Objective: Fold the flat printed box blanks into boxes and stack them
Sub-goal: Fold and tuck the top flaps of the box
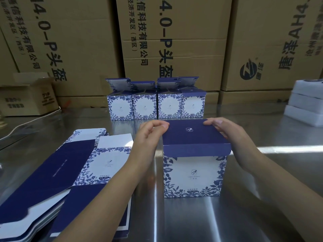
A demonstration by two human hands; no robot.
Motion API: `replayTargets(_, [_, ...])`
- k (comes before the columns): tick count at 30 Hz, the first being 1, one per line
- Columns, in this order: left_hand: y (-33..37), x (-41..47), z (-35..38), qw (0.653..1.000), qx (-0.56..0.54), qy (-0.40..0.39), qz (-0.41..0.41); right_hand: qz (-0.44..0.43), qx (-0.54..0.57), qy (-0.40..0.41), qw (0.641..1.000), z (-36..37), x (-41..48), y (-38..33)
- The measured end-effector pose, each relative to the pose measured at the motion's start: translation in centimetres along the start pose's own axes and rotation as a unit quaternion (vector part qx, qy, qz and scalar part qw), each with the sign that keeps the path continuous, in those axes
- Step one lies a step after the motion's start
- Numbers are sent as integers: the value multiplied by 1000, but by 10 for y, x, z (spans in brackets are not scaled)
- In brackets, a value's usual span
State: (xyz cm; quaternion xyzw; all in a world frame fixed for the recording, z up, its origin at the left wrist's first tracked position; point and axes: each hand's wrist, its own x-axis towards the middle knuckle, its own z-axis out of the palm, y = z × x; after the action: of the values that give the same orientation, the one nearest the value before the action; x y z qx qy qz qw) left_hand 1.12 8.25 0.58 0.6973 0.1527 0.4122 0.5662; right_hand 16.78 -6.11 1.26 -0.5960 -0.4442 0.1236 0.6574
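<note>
Stacked brown cartons (171,41) behind read "4.0-P头盔" and "科技有限公司" — the smaller print blurs. On the steel table (262,215) the box (194,175) stands centre, its logo text illegible; left hand (148,137) and right hand (232,137) each pinch its navy lid (190,131) — flat blanks (70,172) lie left, partly cut off.

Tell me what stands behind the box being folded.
Four folded boxes stand in a row on the metal table, top flaps up, brown cartons behind them. The held box, left hand and right hand hide the table just behind it.
</note>
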Motion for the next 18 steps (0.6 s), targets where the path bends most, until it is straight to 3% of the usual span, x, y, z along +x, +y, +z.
replayTargets(7, [1,-1,-4,997,69,-45,13,30,-38,-23,999,2,4,-2])
replayTargets(12, [7,2,-7,997,57,-59,2,18,3,-48,999,-3,-1,-2])
replayTargets(18, [8,2,-6,991,38,-64,112,-42,-6,-4,999,-5,2,-3])
